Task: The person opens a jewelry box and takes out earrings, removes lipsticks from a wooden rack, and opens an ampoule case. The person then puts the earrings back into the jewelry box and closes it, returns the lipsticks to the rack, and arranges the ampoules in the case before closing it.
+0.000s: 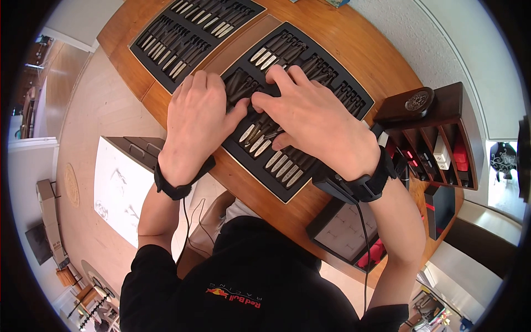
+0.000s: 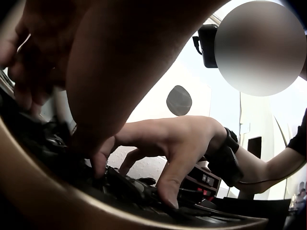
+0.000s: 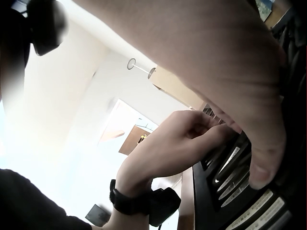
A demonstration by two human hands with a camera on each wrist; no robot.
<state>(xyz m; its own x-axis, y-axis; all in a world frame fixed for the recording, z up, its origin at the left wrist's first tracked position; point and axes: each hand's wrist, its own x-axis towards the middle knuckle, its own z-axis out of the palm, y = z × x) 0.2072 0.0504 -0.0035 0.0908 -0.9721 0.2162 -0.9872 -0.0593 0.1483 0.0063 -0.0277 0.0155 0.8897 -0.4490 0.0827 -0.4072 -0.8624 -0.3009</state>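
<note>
A black tray with a pale rim holds rows of slim cutlery pieces with silver, patterned ends and dark far ends. My left hand lies over its left edge, fingers bent down among the pieces and thumb stretched toward the right hand. In the head view its fingertips are mostly hidden; I cannot tell whether they grip a piece. My right hand arches over the tray's middle with fingers spread, fingertips down among the pieces. In the right wrist view, its thumb rests close over the silver ends.
Another filled tray lies at the far left of the wooden table. A dark wooden shelf box stands at the right, with an open dark box near the table's front edge. Cables hang from both wrist cameras.
</note>
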